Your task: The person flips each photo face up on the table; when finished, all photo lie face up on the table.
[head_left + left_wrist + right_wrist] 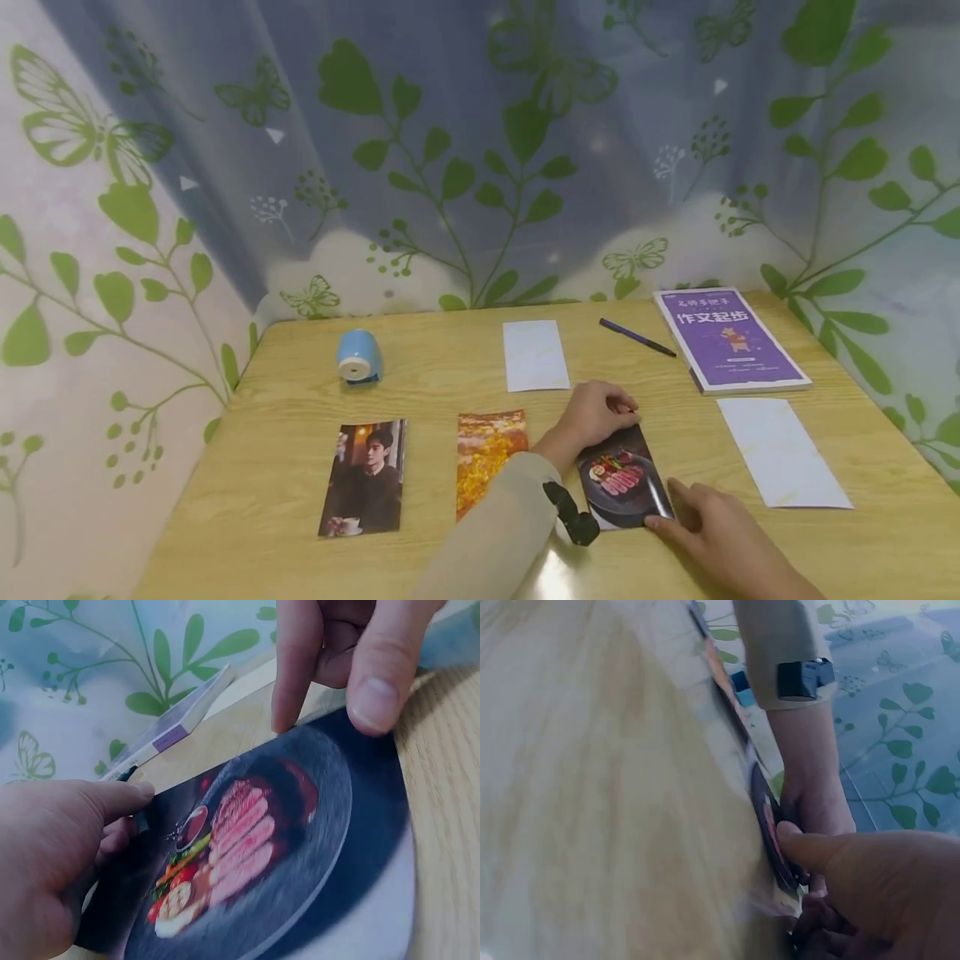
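Note:
A glossy photo of sliced steak on a dark plate (618,482) lies at the front of the table, slightly bowed at its near right side. My left hand (592,421) pinches its far edge; in the left wrist view the thumb lies on the printed face. At the near right corner is my right hand (723,529), its thumb on the print and its index finger at the side edge. The right wrist view shows the right thumb (810,847) against the photo, the other fingers curled below. An autumn-leaf photo (487,454) lies partly under my left forearm.
A photo of a seated person (365,479) lies at the left. Behind it stands a light blue pencil sharpener (360,354). White cards lie at the back (536,356) and right (783,452). A pen (637,337) and a purple book (731,342) are at the back right.

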Tool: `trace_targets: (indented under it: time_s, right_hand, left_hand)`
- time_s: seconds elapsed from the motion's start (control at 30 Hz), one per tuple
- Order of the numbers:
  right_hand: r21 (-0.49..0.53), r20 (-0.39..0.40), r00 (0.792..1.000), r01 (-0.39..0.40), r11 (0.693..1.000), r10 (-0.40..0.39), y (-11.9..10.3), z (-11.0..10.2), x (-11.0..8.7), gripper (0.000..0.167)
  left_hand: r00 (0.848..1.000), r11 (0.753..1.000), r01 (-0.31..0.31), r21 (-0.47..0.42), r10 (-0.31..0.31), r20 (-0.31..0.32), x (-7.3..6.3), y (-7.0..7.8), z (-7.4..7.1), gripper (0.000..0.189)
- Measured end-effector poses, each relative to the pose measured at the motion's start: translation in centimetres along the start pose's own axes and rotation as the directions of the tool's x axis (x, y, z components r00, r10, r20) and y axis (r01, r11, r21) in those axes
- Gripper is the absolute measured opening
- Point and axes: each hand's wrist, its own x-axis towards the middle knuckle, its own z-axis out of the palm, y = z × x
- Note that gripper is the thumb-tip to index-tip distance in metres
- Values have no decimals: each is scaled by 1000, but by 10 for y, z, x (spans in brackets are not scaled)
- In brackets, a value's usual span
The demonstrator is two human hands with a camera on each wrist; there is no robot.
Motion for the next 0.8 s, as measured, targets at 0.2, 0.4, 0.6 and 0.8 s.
trace_targets:
  time_s: [0.2, 0.4, 0.6, 0.8]
  right_hand:
    - [146, -26, 999, -20, 989, 24, 9, -11, -4, 67]
    - [65, -125, 992, -8, 998, 16, 29, -25, -11, 52]
    - [62, -156, 987, -14, 998, 24, 53, -39, -26, 47]
    - [-7, -199, 978, -70, 998, 67, 78, -54, -37, 46]
  left_hand:
    - [1000, 1000, -18, 9, 18, 13, 8, 11, 4, 13]
    - [999, 1000, -31, -1, 31, 40, 21, 29, 12, 14]
    - [994, 999, -30, -42, 34, 102, 35, 48, 36, 14]
    - [988, 987, 64, -144, -42, 151, 42, 64, 64, 29]
